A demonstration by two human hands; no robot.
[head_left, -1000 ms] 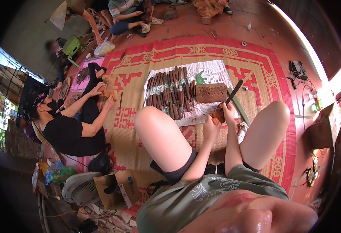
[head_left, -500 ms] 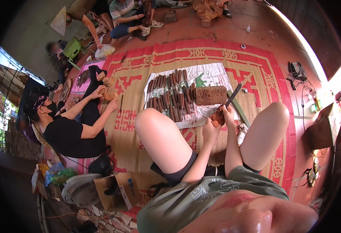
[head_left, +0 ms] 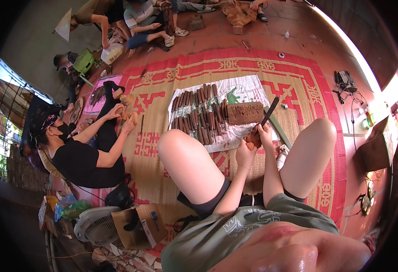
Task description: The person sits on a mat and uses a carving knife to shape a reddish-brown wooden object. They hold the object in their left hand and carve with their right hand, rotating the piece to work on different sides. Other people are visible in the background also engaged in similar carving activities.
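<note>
Both grips are clamped: the left hand (head_left: 244, 154) on a brown carving (head_left: 252, 138), the right hand (head_left: 265, 132) on a dark tool (head_left: 270, 110) that slants upward. The carving sits between the hands, near the block (head_left: 245, 113). Many rods (head_left: 202, 94) lie left of the block on a white sheet (head_left: 249, 85) over the mat (head_left: 151, 124).

Head cam (L of pair): wide fisheye, worn on head, faces dn. & slightly fwd.
V. close over own shirt (head_left: 212, 233) at btm.; L hand (head_left: 245, 153) & R hand (head_left: 265, 134) near, R of ctr.; mat (head_left: 199, 58) mid-dist.; tiled floor (head_left: 264, 40) farther, up top; edges bend twd. dark rim.
</note>
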